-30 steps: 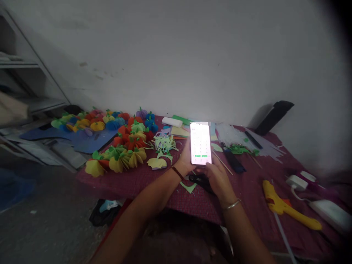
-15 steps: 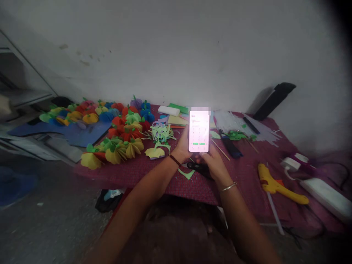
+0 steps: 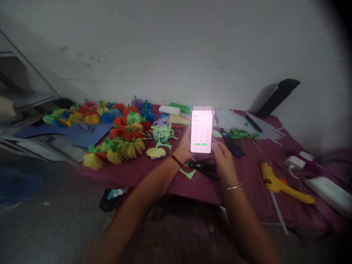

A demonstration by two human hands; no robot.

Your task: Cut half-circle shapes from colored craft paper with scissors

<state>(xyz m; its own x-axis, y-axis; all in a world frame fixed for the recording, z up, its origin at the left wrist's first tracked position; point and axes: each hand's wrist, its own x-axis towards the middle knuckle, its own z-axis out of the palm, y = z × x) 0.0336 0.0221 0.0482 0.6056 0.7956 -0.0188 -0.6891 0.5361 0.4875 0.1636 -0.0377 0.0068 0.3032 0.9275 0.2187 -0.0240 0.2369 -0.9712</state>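
A smartphone with a bright dial-pad screen stands nearly upright in my left hand, which grips it from the left and behind. My right hand is beside the phone's lower right edge with its fingers curled in. Whether its fingertips touch the phone, or pinch anything, I cannot tell. Below the phone lie black-handled scissors, partly behind my right hand. A light green paper scrap is under their blades, and a yellow paper piece lies left of my left wrist.
Colourful paper pumpkin-like crafts cover the table's left side. Shredded green paper and a white roll lie behind. Clear glue sticks are at the back right. A yellow glue gun and white power strip sit at right.
My right hand has moved right, its thumb coming off the bottom of the phone to beside its edge. More of the scissors shows. My left hand still holds the phone.
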